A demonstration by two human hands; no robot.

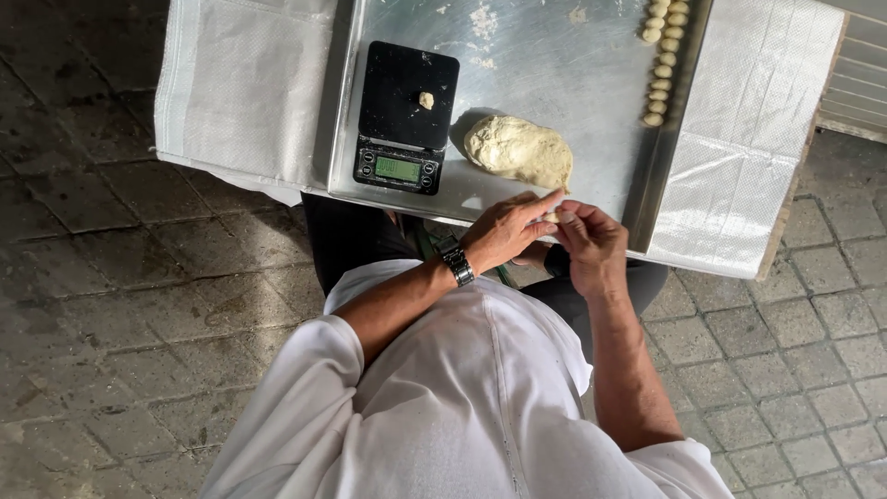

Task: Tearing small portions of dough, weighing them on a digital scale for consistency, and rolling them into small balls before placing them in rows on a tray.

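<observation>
The left hand [506, 231] and right hand [591, 242] meet at the near edge of the steel tray [554, 55], fingers closed together on a small dough piece [552, 217]. It sits just below the dough lump [517, 151], which lies right of the black scale [404, 117]; a row of dough balls [662, 65] lines the tray's right edge.

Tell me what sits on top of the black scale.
One small dough piece lies on the black scale, near the platform's right side. Nothing else is on it; whatever is beneath the scale is hidden.

Steel tray on a cloth-covered table

The metal tray [554, 55] rests on white woven cloth [240, 83] and bears a black scale [405, 115], a dough lump [517, 151] beside it, and rows of small dough balls [663, 65] along its right edge.
</observation>
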